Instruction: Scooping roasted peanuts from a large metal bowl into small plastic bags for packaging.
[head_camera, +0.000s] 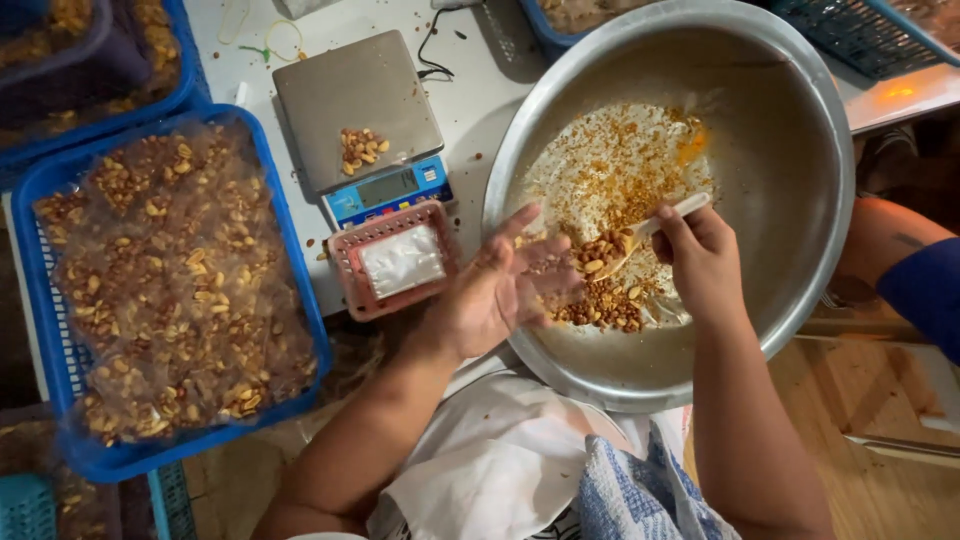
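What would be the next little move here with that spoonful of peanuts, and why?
Probably tipping the spoon into the cupped left hand. The right hand holds it loaded with peanuts right beside the open left palm, above the steel bowl, and only a few nuts lie on the scale.

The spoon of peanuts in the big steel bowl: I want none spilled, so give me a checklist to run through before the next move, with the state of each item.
1. Grip on the spoon: the right hand holds its handle. Ok.
2. Spoon load: peanuts heaped on it, over the steel bowl. Ok.
3. Left hand: open, palm up beside the spoon, fingers over the bowl's rim. Ok.
4. Scale: a small pile of peanuts already lies on its platform. Not ok if it should start bare.
5. Scale reading: display too small to read. Cannot tell.
6. Small pink basket: holds a white packet, next to the scale. Ok.
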